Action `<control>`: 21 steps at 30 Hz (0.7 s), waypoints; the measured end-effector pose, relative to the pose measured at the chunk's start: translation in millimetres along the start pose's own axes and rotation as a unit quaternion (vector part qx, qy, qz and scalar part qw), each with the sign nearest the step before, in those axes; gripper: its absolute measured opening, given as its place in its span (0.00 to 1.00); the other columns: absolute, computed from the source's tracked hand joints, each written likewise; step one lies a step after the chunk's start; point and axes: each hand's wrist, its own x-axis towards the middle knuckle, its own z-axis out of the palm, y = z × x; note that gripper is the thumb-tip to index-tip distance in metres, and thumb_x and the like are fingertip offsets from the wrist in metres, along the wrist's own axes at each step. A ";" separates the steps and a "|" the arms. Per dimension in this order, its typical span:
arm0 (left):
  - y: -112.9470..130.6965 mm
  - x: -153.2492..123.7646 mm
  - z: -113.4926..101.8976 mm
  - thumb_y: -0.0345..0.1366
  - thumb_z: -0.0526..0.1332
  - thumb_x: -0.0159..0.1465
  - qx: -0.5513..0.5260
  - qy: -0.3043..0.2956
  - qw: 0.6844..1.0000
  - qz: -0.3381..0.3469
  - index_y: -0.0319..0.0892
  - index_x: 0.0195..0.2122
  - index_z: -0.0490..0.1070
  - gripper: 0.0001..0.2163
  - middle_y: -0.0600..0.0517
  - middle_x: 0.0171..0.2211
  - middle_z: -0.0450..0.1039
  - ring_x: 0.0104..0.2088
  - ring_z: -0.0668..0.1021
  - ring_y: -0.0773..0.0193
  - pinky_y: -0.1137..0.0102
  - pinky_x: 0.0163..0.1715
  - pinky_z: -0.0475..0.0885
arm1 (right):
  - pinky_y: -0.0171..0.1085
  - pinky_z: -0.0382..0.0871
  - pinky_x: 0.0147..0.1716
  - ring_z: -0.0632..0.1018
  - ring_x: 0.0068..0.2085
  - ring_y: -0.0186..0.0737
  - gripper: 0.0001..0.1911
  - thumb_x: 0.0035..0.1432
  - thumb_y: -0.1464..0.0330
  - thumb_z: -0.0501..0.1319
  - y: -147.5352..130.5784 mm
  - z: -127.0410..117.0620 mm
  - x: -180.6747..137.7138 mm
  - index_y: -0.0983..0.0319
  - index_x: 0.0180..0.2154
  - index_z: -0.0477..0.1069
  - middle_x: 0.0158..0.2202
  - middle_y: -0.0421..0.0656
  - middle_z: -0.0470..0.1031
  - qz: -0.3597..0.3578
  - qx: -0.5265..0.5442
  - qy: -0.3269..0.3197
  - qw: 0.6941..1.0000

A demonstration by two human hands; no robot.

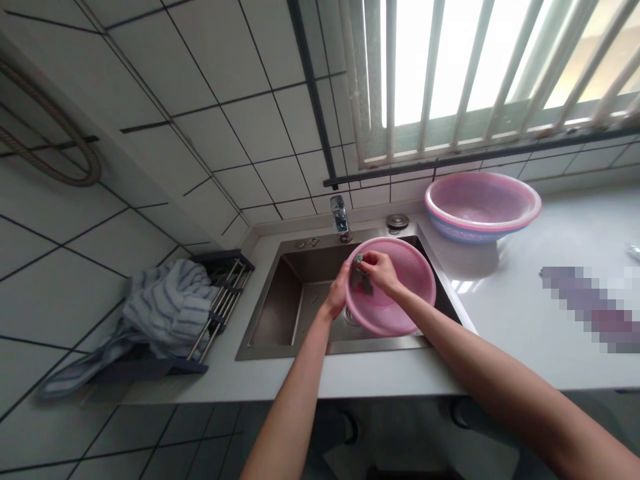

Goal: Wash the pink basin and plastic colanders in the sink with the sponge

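- Both bare forearms (300,407) lay nearest the camera, slanting inward over the worktop (380,377) toward the sink (280,280).
- Left hand (339,293): closed on the left rim of a pink basin (395,317), steadying it, it seemed.
- Right hand (381,270): over the basin's opening, fingertips pinching a small green piece (359,259); a greyish, limp-looking patch (366,283) showed just below, too indistinct to name.
- The key relation: the green piece was just inside the left rim, between the hands, beyond the left wrist and left of the right knuckles. Fingertips of the right were nearest. The basin, being round, had no long axis; it sat in the sink's right part, mouth toward the camera.
- No brand, label or writing could be read; a pixelated patch at far right hid its contents.
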 end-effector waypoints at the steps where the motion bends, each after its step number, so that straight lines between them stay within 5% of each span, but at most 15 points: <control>1: -0.3 0.1 1.0 0.53 0.66 0.67 -0.003 -0.010 1.000 -0.006 0.43 0.55 0.80 0.23 0.46 0.53 0.83 0.64 0.76 0.49 0.55 0.70 0.63 | 0.35 0.71 0.31 0.77 0.30 0.39 0.16 0.54 0.55 0.68 -0.3 -0.8 -0.4 0.62 0.31 0.76 0.31 0.45 0.81 0.008 0.003 0.001 1.000; 6: -0.4 0.6 -8.3 0.56 0.65 0.66 0.009 0.026 1.000 -0.007 0.40 0.54 0.80 0.26 0.43 0.55 0.82 0.65 0.74 0.48 0.55 0.70 0.62 | 0.33 0.69 0.29 0.76 0.29 0.38 0.15 0.52 0.57 0.69 0.8 8.3 -9.7 0.62 0.32 0.78 0.30 0.44 0.80 0.019 0.024 -0.144 0.989; 12: -6.9 4.1 -6.7 0.57 0.67 0.64 0.009 -0.009 1.000 -0.005 0.43 0.54 0.81 0.26 0.46 0.55 0.82 0.68 0.72 0.49 0.54 0.72 0.58 | 0.34 0.68 0.30 0.75 0.29 0.37 0.16 0.52 0.56 0.70 -1.8 -0.2 -2.8 0.63 0.31 0.78 0.30 0.45 0.80 0.024 0.026 -0.019 0.999; 17: -4.0 3.7 -9.5 0.59 0.67 0.63 0.009 0.006 1.000 0.000 0.41 0.56 0.80 0.29 0.44 0.58 0.80 0.68 0.71 0.46 0.54 0.72 0.59 | 0.33 0.64 0.27 0.72 0.27 0.35 0.18 0.50 0.54 0.71 -1.7 3.8 -6.7 0.64 0.30 0.78 0.27 0.43 0.78 0.044 0.014 -0.144 0.989; 21: -5.7 4.5 -9.9 0.59 0.66 0.65 0.014 -0.009 1.000 -0.014 0.40 0.54 0.81 0.28 0.44 0.55 0.81 0.67 0.73 0.45 0.53 0.72 0.59 | 0.34 0.67 0.29 0.74 0.28 0.36 0.17 0.51 0.55 0.70 0.2 -1.9 0.6 0.64 0.31 0.79 0.30 0.44 0.79 0.027 0.031 -0.081 0.996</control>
